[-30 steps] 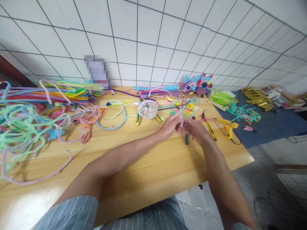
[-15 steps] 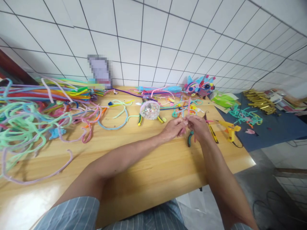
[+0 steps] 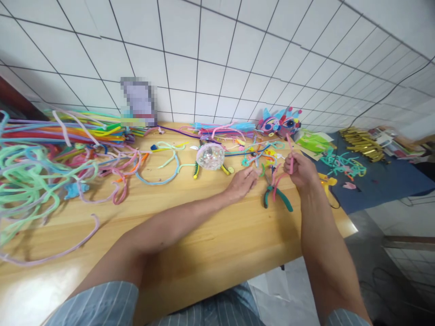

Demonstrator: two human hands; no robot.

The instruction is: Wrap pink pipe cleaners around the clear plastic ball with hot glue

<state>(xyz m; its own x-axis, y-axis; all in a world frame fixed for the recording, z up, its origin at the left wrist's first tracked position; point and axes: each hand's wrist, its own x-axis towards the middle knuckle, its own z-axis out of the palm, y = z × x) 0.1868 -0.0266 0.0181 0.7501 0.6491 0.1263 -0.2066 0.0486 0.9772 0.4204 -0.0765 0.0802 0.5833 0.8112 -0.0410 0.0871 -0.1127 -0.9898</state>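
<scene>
Separation of the two hands, formerly joined over the pink strip.
The right hand point(image 3: 301, 170) has shifted rightward, bearing the pink strip point(image 3: 290, 145) upright in its fingers, away from the left hand point(image 3: 243, 183). Both handles of the green pliers point(image 3: 284, 200), previously mostly covered, are now exposed; the right arm point(image 3: 314, 213) now partly hides the yellow glue gun point(image 3: 327, 181).

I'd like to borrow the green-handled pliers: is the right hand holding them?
No, the green-handled pliers lie on the table while the right hand holds a pink strip.
</scene>
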